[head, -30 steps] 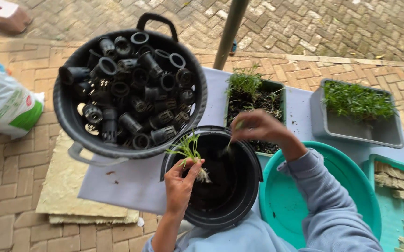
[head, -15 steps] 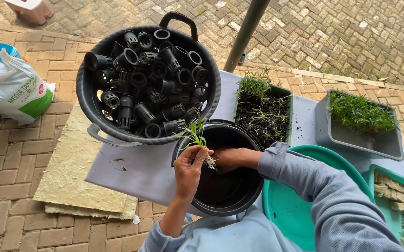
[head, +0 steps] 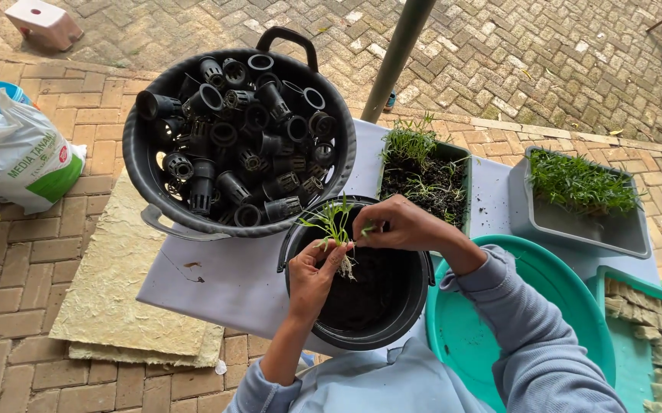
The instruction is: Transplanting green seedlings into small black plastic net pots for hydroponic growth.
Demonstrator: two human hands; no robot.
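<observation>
Brick paving surrounds the grey table [head: 224,283], where the left hand [head: 312,268] pinches a green seedling [head: 336,223] over the black bucket [head: 361,321]. Since half a second ago, the right hand [head: 400,223] has lifted from beside the left to grip the seedling's leaves.

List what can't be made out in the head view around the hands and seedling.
- Seedling lower roots: head view, left hand fingers cover them.
- Right hand fingertips' grip: too small to tell.
- Black bucket near rim: hidden by the grey sleeve.
- Green basin: partly under the sleeve.
- White bag: cut off at left edge.
</observation>
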